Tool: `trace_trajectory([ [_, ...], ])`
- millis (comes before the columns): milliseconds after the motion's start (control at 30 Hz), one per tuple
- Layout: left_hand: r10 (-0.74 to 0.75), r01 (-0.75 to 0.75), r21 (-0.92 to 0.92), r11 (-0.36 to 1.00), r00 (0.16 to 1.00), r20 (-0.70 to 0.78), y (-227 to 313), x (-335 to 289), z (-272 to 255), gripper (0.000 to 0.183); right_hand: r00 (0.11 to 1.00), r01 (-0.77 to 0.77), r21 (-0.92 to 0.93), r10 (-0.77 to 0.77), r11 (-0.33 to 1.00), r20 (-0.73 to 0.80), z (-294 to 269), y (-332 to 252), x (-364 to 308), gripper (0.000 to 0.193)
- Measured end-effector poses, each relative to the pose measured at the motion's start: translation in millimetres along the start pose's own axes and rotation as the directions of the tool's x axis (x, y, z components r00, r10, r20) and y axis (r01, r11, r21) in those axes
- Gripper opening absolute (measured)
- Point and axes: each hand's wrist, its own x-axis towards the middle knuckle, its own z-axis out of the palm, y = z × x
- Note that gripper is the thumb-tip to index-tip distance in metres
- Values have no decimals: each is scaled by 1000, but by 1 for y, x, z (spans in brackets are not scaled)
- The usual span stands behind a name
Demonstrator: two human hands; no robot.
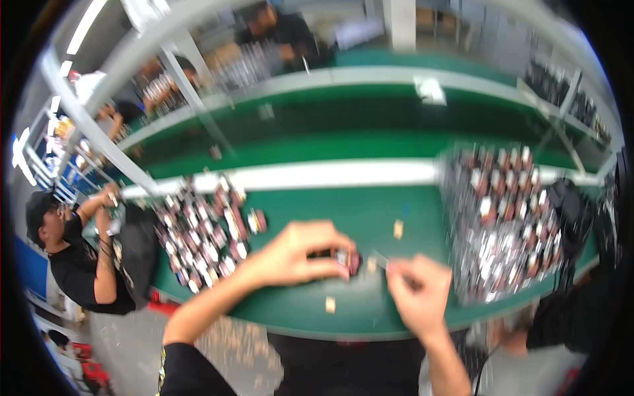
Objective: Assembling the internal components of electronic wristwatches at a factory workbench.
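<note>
My left hand (300, 254) reaches in over the green tabletop, its thumb and fingers closed on a small dark part (354, 263) with reddish and silvery areas. Just to the right, my right hand (419, 290) pinches a thin, pale, pointed tool (381, 259), too blurred to name for certain. The tool's tip is close to a small tan piece (372, 265) between the hands. Another tan piece (398, 229) lies farther back, and a third tan piece (330, 304) sits nearer me.
Left of my hands stand many similar small parts (198, 231) in rows. On the right, clear plastic packing (489, 251) holds more of them. A white rail (337, 173) runs behind the green table (317, 210). A co-worker (82, 251) sits at the left; others work beyond.
</note>
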Motion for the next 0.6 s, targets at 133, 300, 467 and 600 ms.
trace_trajectory([
  [133,473,-347,538,768,874,-111,92,35,-56,54,994,-113,76,113,991,10,-7,-1,-18,10],
  [300,753,-283,769,574,552,-359,172,139,-191,34,997,-66,103,63,992,37,-8,-3,-18,13],
  [467,399,33,843,537,870,-288,145,247,-319,39,999,-50,158,48,986,18,4,2,-10,12],
  [600,559,-2,881,474,774,-299,142,247,-340,31,999,-53,175,51,983,13,7,-1,-8,12],
])
